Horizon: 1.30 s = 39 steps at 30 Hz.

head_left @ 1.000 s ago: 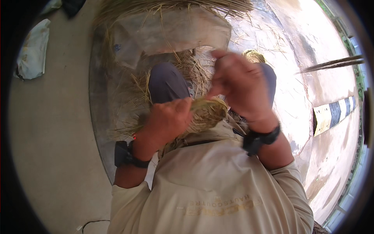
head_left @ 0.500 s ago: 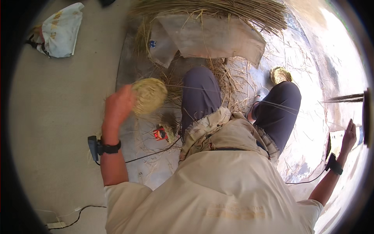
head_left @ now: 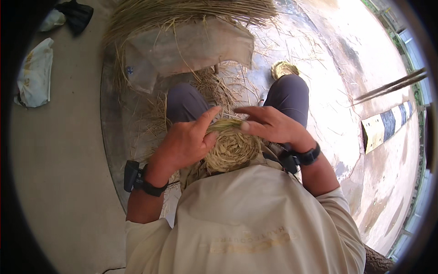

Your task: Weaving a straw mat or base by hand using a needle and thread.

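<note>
1. A coiled straw disc point(head_left: 232, 148) sits at frame centre, over the person's lap; both hands are on it.
2. The left hand point(head_left: 185, 145) cups its left edge, forefinger raised.
3. The right hand point(head_left: 273, 125) lies across its top, fingers half spread; grip unclear.
4. Loose straw point(head_left: 182, 11) and a pale sack point(head_left: 191, 48) lie at the top; a small straw coil point(head_left: 284, 69) lies upper right.
</note>
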Each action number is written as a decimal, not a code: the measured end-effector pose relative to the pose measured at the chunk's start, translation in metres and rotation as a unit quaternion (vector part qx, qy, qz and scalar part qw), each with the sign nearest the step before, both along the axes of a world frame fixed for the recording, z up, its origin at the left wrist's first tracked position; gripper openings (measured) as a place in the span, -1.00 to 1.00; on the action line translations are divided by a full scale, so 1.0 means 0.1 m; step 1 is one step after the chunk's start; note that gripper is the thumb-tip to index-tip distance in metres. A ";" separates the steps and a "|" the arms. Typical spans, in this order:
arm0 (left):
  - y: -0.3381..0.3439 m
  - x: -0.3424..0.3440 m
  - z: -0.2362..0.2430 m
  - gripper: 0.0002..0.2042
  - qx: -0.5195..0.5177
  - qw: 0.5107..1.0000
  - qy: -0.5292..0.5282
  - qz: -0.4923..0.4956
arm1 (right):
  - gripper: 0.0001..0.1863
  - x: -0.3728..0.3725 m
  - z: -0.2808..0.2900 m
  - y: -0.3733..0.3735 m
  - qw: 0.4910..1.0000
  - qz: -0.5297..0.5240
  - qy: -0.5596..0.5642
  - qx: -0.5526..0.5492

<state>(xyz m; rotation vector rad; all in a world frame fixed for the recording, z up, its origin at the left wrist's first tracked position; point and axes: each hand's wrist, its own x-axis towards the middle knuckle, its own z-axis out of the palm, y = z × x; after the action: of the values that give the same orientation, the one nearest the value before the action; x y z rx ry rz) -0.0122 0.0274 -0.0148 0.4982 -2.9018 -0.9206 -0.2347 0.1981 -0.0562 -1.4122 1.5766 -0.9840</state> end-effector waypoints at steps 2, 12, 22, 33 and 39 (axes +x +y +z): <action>-0.02 0.02 -0.11 -0.60 0.017 0.998 0.066 -0.010 | -0.58 -0.19 -0.07 0.21 0.995 0.035 -0.023 0.085; -0.09 -0.05 -0.33 -0.62 0.027 0.997 0.063 -0.047 | -0.49 -0.06 -0.06 -0.07 0.919 -0.129 -0.348 -0.134; -0.10 0.03 -0.47 -0.60 -0.009 0.998 0.031 -0.054 | -0.79 -0.26 -0.20 -0.27 0.985 -0.042 -0.107 -0.127; 0.14 0.29 0.61 -0.67 -0.124 0.932 0.342 -0.001 | -0.75 0.32 -0.40 -0.29 0.966 -0.051 0.230 -0.106; 0.69 0.28 1.11 -0.73 -0.048 0.867 0.492 -0.062 | -0.78 0.33 -0.37 -0.31 0.967 -0.053 0.213 -0.127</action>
<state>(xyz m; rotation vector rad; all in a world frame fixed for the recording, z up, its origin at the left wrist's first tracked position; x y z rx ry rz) 0.0155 0.0961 0.0958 -0.1624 -2.0162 -0.7206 -0.2015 0.1673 -0.0931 -1.8246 1.9036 -1.0198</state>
